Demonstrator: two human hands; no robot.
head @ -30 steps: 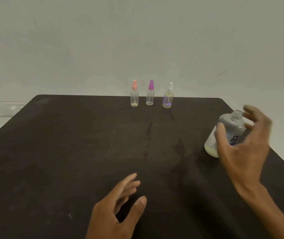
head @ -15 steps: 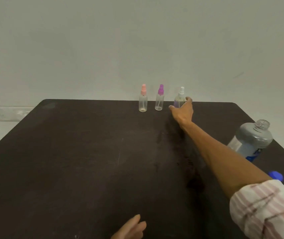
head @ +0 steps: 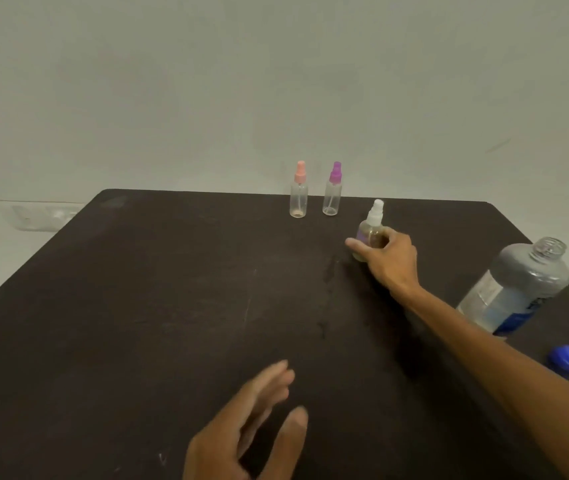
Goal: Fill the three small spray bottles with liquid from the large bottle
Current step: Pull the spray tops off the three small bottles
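Right now the person's right hand [head: 392, 259] reaches out across the dark matte tabletop [head: 137, 323], its fingers [head: 357, 244] wrapped round the small clear spray bottle with the white nozzle [head: 372, 230]; that bottle has yellowish liquid in it, tilts a little, and whether its base touches the tabletop I cannot tell. Behind it, near the far edge, two more small clear spray bottles stand upright side by side, apart from each other: one with a pink nozzle [head: 299, 194] on the left, one with a purple nozzle [head: 332, 189] on the right, both look almost empty. White-nozzle bottle sits nearer than those two and to their right. Large clear plastic bottle with a grey upper wrap and blue label [head: 515, 289] stands at the right side, neck open, cap off, well apart from the small ones. Round blue cap [head: 568, 360] lies on the tabletop just in front of the large bottle, beside the right forearm. Left hand [head: 246, 431] is low at the near edge, fingers loose and spread, holding nothing, blurred. Plain pale wall [head: 276, 81] behind.
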